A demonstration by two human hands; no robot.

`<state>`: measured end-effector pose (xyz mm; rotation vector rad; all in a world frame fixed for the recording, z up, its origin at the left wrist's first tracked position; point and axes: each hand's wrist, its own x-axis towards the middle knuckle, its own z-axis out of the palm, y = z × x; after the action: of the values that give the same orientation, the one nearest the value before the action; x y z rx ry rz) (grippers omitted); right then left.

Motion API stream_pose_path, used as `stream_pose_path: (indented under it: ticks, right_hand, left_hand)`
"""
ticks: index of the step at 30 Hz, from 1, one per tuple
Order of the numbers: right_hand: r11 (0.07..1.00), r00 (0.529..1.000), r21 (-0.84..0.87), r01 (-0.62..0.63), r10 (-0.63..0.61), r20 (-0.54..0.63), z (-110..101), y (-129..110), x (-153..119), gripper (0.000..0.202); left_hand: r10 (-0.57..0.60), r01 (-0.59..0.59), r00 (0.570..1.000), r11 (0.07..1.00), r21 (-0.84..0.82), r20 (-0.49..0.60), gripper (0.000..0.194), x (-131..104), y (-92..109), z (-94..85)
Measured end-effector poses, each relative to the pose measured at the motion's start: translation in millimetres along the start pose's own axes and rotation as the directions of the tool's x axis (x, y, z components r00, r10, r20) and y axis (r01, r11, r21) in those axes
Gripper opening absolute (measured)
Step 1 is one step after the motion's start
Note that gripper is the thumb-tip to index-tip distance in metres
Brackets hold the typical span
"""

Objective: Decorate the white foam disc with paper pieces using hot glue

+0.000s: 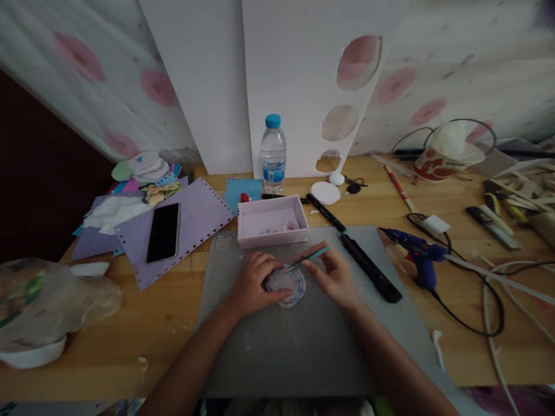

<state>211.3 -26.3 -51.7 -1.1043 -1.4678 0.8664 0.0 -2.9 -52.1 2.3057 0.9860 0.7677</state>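
Note:
My left hand point(256, 283) is closed on the left edge of a round pastel disc point(292, 286), thumb across its front. The disc is patterned in pink, blue and white, on or just above the grey cutting mat point(286, 358). In my right hand point(336, 277) is a pair of teal tweezers point(314, 255), pinched between thumb and fingers. Their tips point left and reach the disc's upper edge; whether they grip anything is too small to tell. Just behind my hands stands an open pale pink box point(273, 238) with small pastel pieces inside.
A black cutter point(370, 268) lies on the mat's right side, with a blue glue gun point(418, 254) and its cable beyond. Behind the box stands a water bottle point(273, 156). Purple paper point(208, 208) bears a phone point(163, 233) at left. A plastic bag point(56, 300) sits far left.

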Motion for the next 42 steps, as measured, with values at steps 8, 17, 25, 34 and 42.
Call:
stream_pose_path:
  ticks: [8,17,25,34,42]
  right_hand:
    - [0.996,0.997,0.042,-0.077,0.077,0.001,-0.1,-1.7,2.1,0.013]
    - [0.953,0.969,0.187,-0.237,0.246,-0.028,1.3,-10.5,7.9,0.023]
    - [0.955,0.956,0.17,-0.241,0.264,-0.126,5.0,-8.4,6.4,0.026]
    - [0.955,0.951,0.162,-0.25,0.273,-0.143,10.0,-6.9,4.7,0.028]
    - [0.947,0.936,0.172,-0.271,0.301,-0.182,10.5,-7.9,3.9,0.029]
  left_hand:
    - [0.002,-0.002,1.0,1.0,0.005,0.007,0.044,0.3,-0.8,1.1]
    - [0.066,-0.065,0.997,0.998,0.003,-0.041,0.043,0.3,1.0,-0.8]
    - [0.118,-0.115,0.991,0.992,0.042,-0.067,0.044,-0.7,1.7,-1.0]
    - [0.13,-0.126,0.99,0.989,0.074,-0.061,0.045,-1.6,1.8,-0.9]
    - [0.124,-0.12,0.991,0.99,0.077,-0.05,0.045,-0.5,1.4,-0.6]
